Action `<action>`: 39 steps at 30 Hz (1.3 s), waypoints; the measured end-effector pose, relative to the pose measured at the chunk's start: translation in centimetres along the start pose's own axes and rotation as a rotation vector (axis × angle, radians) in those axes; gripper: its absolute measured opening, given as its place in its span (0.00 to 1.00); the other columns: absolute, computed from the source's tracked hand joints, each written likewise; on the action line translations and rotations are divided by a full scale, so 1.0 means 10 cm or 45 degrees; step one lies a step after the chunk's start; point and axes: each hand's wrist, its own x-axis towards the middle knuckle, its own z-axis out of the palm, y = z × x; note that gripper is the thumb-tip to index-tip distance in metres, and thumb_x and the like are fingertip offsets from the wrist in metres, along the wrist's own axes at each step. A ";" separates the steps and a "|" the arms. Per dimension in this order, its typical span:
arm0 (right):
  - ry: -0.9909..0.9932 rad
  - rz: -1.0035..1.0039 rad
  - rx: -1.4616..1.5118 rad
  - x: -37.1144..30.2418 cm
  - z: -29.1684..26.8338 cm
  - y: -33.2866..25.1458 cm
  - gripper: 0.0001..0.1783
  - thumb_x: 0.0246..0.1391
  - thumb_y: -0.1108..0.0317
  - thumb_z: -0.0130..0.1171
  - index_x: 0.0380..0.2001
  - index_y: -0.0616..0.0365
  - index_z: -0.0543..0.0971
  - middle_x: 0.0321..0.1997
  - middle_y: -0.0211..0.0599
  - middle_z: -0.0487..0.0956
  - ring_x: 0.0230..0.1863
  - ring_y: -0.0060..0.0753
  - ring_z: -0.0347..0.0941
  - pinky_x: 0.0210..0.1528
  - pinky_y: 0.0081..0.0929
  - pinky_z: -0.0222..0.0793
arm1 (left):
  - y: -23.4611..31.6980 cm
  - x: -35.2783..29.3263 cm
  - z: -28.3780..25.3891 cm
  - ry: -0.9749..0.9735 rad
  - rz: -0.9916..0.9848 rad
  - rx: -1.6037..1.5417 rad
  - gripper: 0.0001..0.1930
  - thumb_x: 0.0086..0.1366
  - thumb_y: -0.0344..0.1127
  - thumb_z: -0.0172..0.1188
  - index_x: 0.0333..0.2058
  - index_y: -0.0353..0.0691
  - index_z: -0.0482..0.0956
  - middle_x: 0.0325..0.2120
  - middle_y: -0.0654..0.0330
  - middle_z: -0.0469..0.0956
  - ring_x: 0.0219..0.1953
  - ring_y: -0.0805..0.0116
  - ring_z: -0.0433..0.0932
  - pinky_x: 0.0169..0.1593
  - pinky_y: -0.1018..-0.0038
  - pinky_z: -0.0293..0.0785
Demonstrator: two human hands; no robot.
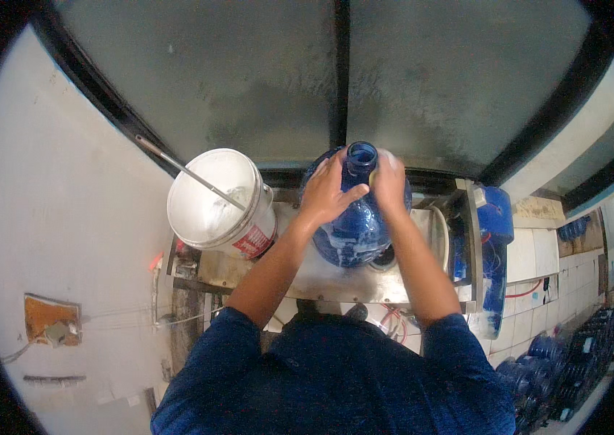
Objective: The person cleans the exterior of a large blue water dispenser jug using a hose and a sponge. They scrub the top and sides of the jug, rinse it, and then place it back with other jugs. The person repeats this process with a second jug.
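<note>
While gripping the shoulder of the big blue water bottle, stood upright on the wet metal surface below the window: left hand spread over its left shoulder, thumb toward the open neck; right hand clasped round the right side. Best held firmly from both sides, kept plumb on the slippery top. No water level discernible inside. Just left, a white bucket, pale inside, metal rod resting across it. Far right, stacked blue bottles.
</note>
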 end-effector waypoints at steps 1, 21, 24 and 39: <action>0.030 0.319 0.398 -0.13 -0.05 -0.27 0.20 0.66 0.60 0.47 0.47 0.63 0.82 0.42 0.54 0.84 0.43 0.60 0.79 0.48 0.45 0.72 | 0.02 0.03 0.01 0.015 -0.020 -0.119 0.53 0.55 0.73 0.63 0.63 0.30 0.65 0.62 0.37 0.69 0.65 0.36 0.66 0.69 0.55 0.60; 0.257 0.164 0.585 -0.07 0.46 -0.35 0.24 0.71 0.57 0.42 0.45 0.66 0.81 0.49 0.47 0.83 0.48 0.40 0.78 0.54 0.39 0.70 | 0.38 0.31 0.33 0.577 -0.375 -1.197 0.35 0.73 0.51 0.55 0.71 0.39 0.55 0.70 0.53 0.58 0.71 0.58 0.58 0.72 0.65 0.53; 0.176 0.335 0.496 0.12 0.37 -0.32 0.23 0.71 0.58 0.43 0.38 0.65 0.82 0.35 0.41 0.84 0.38 0.35 0.78 0.46 0.34 0.71 | 0.30 -0.01 0.21 0.406 -0.175 -0.842 0.39 0.73 0.50 0.55 0.74 0.42 0.49 0.74 0.53 0.51 0.75 0.57 0.50 0.75 0.64 0.44; -0.075 -0.074 -0.825 0.03 0.12 0.23 0.23 0.68 0.58 0.46 0.52 0.64 0.78 0.61 0.60 0.75 0.65 0.61 0.69 0.63 0.58 0.64 | 0.02 0.64 0.13 0.539 0.303 -0.542 0.14 0.51 0.25 0.70 0.37 0.38 0.78 0.33 0.58 0.83 0.38 0.69 0.82 0.46 0.72 0.76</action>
